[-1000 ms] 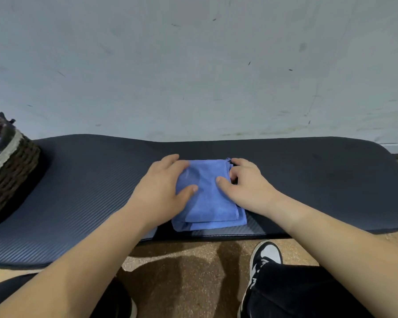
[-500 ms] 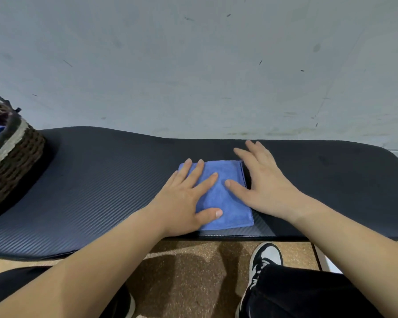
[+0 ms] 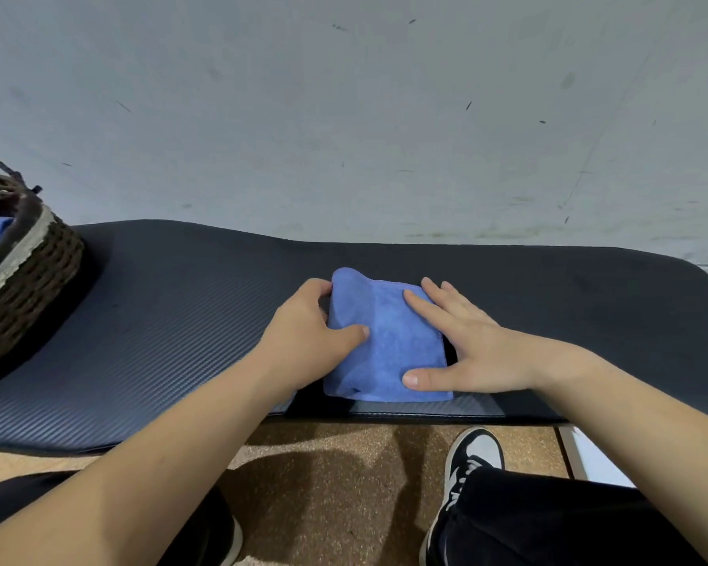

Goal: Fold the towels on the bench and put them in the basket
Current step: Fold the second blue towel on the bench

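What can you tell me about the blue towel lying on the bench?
The blue towel is a soft, fuzzy cloth, folded into a thick rectangle near the front edge of the dark padded bench. Its far left corner is raised into a hump, while the right part lies flat. The left hand grips its left edge, thumb on top, fingers curled round it. The right hand presses flat on its right side, fingers straight, thumb near the front edge.

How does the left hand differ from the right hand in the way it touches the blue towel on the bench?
The left hand curls round the left edge of the towel, thumb on top; the right hand lies flat with straight fingers. The towel's side at the left hand is raised; at the right hand it lies down on the bench. Both touch the same blue towel.
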`<control>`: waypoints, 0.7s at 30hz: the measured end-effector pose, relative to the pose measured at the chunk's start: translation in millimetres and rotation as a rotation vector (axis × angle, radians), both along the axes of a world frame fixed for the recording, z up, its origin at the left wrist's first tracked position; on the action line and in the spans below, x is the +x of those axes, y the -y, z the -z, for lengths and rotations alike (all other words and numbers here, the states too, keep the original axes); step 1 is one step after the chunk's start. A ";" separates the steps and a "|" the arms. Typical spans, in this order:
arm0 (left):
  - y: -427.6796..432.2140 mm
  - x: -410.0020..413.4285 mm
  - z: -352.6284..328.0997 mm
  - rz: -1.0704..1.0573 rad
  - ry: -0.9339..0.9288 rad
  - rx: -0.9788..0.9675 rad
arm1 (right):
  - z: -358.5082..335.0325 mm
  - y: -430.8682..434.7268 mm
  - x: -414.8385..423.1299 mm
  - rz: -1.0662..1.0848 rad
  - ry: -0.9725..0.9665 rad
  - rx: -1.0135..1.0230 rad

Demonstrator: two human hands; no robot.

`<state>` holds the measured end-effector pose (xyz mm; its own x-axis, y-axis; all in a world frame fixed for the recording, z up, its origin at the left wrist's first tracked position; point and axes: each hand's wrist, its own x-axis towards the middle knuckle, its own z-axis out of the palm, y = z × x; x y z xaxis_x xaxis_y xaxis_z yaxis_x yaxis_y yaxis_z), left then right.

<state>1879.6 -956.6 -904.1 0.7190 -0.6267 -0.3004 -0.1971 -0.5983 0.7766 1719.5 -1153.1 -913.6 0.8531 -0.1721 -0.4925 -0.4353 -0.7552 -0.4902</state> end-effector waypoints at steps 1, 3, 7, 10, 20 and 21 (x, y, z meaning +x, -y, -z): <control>-0.7 2.7 -2.8 -0.004 0.005 -0.017 | 3.0 -4.0 1.8 0.004 0.016 -0.020; -3.4 8.9 -10.2 0.006 0.060 -0.010 | 9.9 -16.9 8.7 -0.003 0.056 -0.070; -9.2 19.4 -30.6 0.063 0.242 0.130 | 5.3 -29.0 20.8 0.003 0.080 -0.050; -10.0 22.0 -41.7 0.141 0.426 0.284 | -3.9 -21.4 24.6 0.048 0.096 -0.001; 10.7 -6.9 -26.0 0.415 0.460 0.108 | 5.3 -17.2 23.4 0.021 0.064 -0.078; 8.4 -2.4 -21.4 0.450 0.507 0.105 | 3.7 -14.7 22.8 0.038 0.062 -0.062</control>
<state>1877.2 -965.0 -882.7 0.4634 -0.8833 -0.0712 -0.7678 -0.4404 0.4654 1742.2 -1138.4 -917.3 0.8742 -0.2331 -0.4260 -0.4341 -0.7684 -0.4703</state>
